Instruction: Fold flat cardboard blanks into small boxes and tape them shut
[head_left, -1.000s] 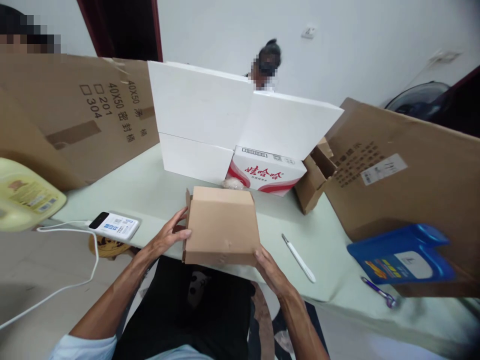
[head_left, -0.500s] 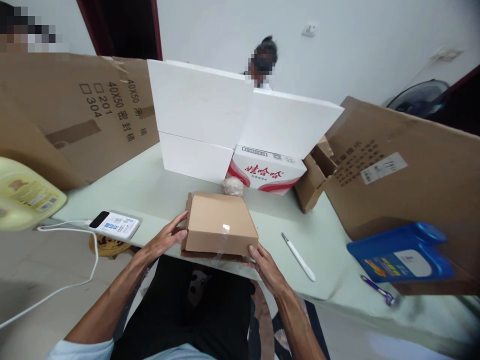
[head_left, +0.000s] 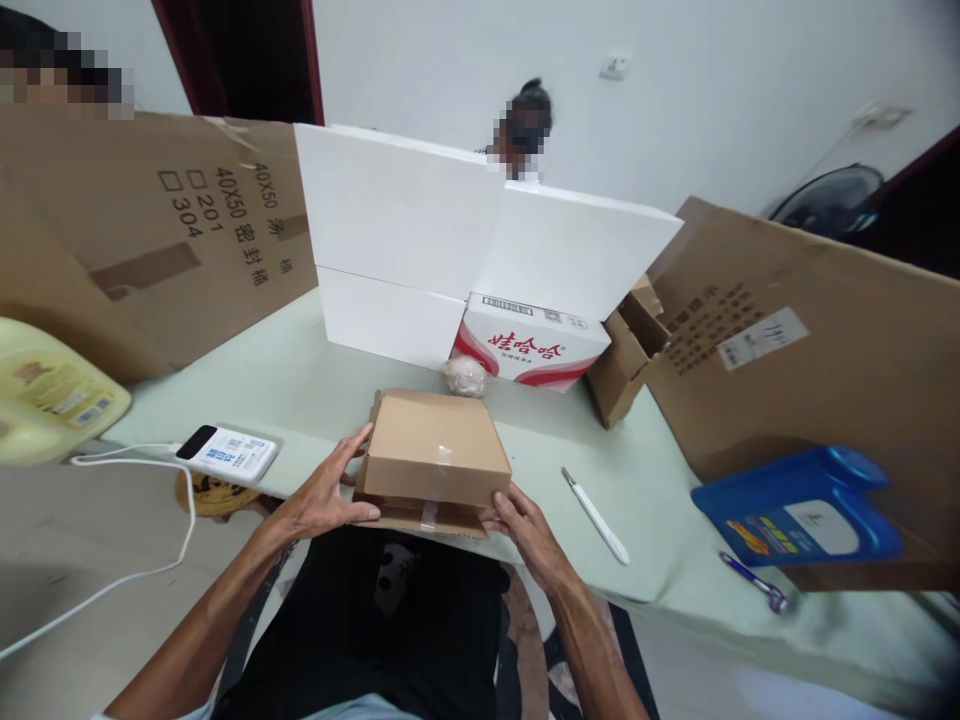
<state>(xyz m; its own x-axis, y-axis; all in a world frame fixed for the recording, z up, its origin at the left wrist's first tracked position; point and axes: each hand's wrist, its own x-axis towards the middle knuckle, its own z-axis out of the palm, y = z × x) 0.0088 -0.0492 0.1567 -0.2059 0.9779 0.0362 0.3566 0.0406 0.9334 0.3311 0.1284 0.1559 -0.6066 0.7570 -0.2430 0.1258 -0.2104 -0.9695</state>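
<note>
Grips the small cardboard box (head_left: pixel 441 432) at the edge of the table (head_left: pixel 247 390), by its left side with left hand (head_left: pixel 322 495) and its front right corner with right hand (head_left: pixel 529 525), but could tear the lower flap (head_left: pixel 397 521) by straining the clear tape (head_left: pixel 439 480).

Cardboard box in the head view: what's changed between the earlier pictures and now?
The cardboard box has tilted: its near side and clear tape now show more, and the wrapped ball behind it is in fuller view. The left hand has its thumb lower, by the near left corner. The right hand stays at the near right corner. White knife and blue bottle are unchanged.
</note>
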